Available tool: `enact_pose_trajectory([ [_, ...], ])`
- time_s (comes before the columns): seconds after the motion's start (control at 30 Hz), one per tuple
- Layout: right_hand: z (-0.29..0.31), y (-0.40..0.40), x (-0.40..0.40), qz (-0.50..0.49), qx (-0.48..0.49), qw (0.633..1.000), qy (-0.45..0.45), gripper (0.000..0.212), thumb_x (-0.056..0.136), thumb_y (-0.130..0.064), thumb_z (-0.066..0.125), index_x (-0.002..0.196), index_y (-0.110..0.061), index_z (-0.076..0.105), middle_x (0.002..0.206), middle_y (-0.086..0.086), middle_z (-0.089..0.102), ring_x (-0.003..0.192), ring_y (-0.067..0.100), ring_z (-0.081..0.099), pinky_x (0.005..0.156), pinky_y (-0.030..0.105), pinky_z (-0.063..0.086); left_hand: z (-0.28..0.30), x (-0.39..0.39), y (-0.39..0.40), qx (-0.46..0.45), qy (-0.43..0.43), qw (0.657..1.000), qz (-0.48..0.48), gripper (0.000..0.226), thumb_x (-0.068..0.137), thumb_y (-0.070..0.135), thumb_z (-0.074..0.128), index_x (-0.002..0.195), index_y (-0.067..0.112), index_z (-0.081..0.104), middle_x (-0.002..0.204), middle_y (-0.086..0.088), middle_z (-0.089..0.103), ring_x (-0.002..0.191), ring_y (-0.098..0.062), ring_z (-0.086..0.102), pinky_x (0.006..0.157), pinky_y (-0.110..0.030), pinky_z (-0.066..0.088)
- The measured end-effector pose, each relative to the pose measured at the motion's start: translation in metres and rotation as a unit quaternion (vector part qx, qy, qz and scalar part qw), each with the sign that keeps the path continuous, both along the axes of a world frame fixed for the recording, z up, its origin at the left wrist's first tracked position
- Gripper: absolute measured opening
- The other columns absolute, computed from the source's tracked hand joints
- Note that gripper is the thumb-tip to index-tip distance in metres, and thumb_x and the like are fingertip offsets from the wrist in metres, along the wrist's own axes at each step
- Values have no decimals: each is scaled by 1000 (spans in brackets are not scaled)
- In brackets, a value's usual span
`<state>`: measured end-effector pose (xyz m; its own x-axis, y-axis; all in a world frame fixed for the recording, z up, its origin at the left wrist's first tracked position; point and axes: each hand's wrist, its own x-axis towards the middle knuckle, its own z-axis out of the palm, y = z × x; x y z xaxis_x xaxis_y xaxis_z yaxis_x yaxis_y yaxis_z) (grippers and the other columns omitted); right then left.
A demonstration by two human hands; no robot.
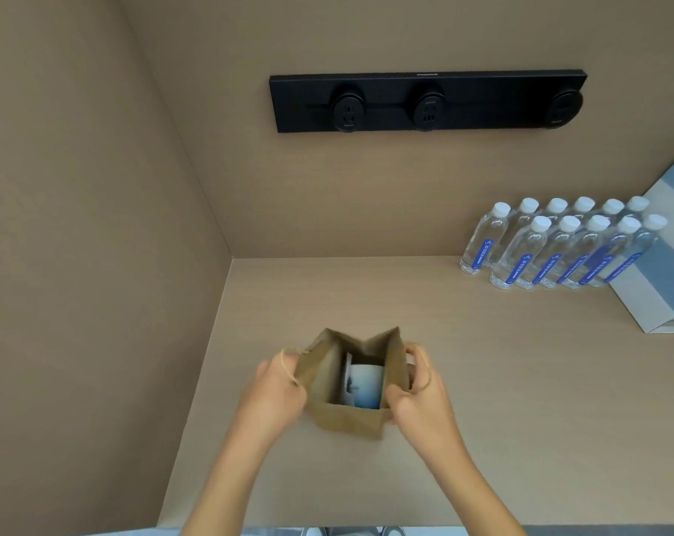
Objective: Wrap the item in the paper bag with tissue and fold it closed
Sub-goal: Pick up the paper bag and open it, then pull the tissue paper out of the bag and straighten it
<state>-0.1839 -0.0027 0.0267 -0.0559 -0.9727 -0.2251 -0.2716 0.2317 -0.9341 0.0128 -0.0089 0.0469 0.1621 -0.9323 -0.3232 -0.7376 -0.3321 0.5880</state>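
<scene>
A small brown paper bag (347,417) stands upright on the beige table (482,381), its mouth held open. Inside it I see a white and blue item (364,386), partly hidden by the bag's walls. My left hand (279,392) grips the bag's left rim, with the twine handle looped over its fingers. My right hand (416,396) grips the right rim and its twine handle. No tissue is visible.
Several water bottles (560,245) with white caps stand in two rows at the back right. A white and blue box (660,295) lies beside them at the right edge. A black socket strip (428,100) is on the back wall. A side wall closes the left.
</scene>
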Motion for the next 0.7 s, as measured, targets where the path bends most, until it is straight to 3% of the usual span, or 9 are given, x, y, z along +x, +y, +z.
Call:
enact_pose_trajectory([
  [0.13,12,16,-3,69,-42,989,124,94,66,-3,47,137,-56,16,125,-14,34,100,-11,48,77,21,49,14,-1,-18,23,-110,994,-19,47,83,1,32,119,21,56,113,-15,57,93,-36,53,78,-36,51],
  [0.2,14,21,-4,100,-109,962,230,86,64,-11,50,137,-50,23,139,-11,22,126,9,35,98,34,39,20,-9,-24,40,-136,990,-20,48,85,1,31,123,20,53,119,-13,55,102,-36,50,80,-38,45],
  [0.27,16,21,-8,148,-154,918,335,62,72,-30,52,131,-40,39,140,-7,25,134,17,24,103,36,28,21,-19,-27,-2,-123,992,12,32,89,4,36,114,17,50,112,-12,56,103,-39,53,77,-40,45],
  [0.33,18,19,-15,191,-154,888,388,59,78,-57,47,130,-31,46,131,-9,33,128,12,24,102,32,26,17,-26,-24,-97,-79,991,57,16,90,4,43,96,19,40,95,-7,54,87,-40,56,67,-40,42],
  [0.43,23,14,-30,253,-119,870,406,82,70,-79,39,135,-29,39,120,-12,32,116,9,26,98,28,25,8,-36,-16,-221,-39,973,47,28,83,-7,46,83,20,40,89,-3,51,71,-31,51,59,-37,37],
  [0.5,28,9,-41,282,-92,868,399,79,75,-72,45,140,-28,36,120,-13,35,115,11,32,94,27,29,-1,-37,-14,-237,-20,971,18,34,77,-15,45,74,19,50,92,0,54,80,-26,52,64,-33,41],
  [0.57,36,7,-45,267,-63,903,330,55,89,-45,53,139,-27,42,111,-15,45,107,13,47,86,25,38,-5,-36,-14,-213,22,977,23,37,76,-14,43,68,21,55,102,3,57,97,-22,52,71,-16,38],
  [0.63,43,4,-41,218,-89,928,289,21,96,-29,47,111,-25,61,88,-10,55,83,15,55,69,26,43,-6,-36,-14,-178,13,984,5,35,83,-8,46,83,17,71,117,0,58,111,-23,52,80,-14,36],
  [0.7,47,-1,-35,172,-97,922,334,36,98,-37,40,66,-22,48,61,-5,46,61,21,46,52,30,35,-6,-36,-12,-109,4,994,-26,34,90,4,49,116,12,68,134,-1,52,123,-24,49,101,-26,39],
])
